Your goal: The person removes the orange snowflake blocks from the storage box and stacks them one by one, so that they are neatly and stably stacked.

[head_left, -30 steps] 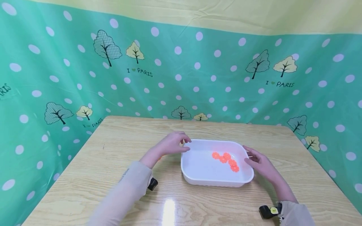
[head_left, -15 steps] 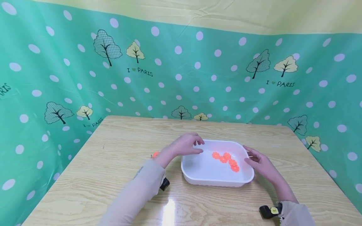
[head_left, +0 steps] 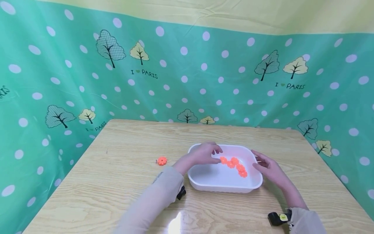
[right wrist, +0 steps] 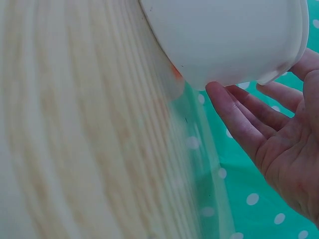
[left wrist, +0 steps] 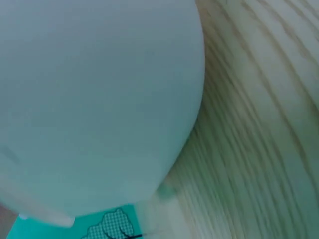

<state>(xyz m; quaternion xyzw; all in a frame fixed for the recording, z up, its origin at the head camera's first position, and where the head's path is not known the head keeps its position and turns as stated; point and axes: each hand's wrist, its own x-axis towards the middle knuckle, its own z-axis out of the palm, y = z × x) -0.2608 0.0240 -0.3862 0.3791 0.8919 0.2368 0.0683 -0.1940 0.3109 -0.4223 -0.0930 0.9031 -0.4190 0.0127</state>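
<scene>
Picking up a disc seems in hand; left grip (head_left: 205,153), fingers parted, sits beside the discs (head_left: 231,164); right grip (head_left: 268,166) holds the tub (head_left: 222,188); next likely calls for pinching the nearest.

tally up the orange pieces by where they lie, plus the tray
Orange pieces in the white tray: 5 visible
Orange piece on the table: 1
White tray: 1
Total: 7
</scene>
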